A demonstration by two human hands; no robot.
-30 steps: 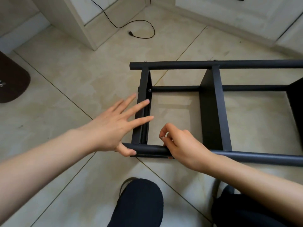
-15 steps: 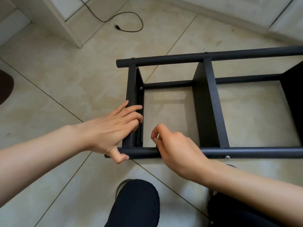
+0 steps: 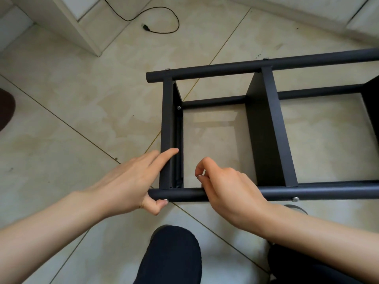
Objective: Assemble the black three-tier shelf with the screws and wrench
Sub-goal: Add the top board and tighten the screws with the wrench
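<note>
The black shelf frame [image 3: 268, 132] lies on its side on the tiled floor, tubes running left to right. My left hand [image 3: 127, 181] rests with straight fingers on the end panel [image 3: 166, 128], its thumb tucked under the near tube [image 3: 180, 194] against a silver screw head [image 3: 165, 200]. My right hand [image 3: 227, 187] hovers over the same tube just inside the end panel and pinches a small silver screw [image 3: 199, 176] between thumb and fingertips. No wrench is in view.
Screw heads show on the near tube [image 3: 295, 199], inside the end panel [image 3: 179, 107] and on the far tube [image 3: 167, 69]. A black cable [image 3: 164, 19] and a white cabinet corner [image 3: 88, 35] lie beyond. My knees [image 3: 170, 257] are below the frame.
My left fingers, curled over the end panel half a second ago, have straightened along it. My right hand stays by the near tube with the small screw.
</note>
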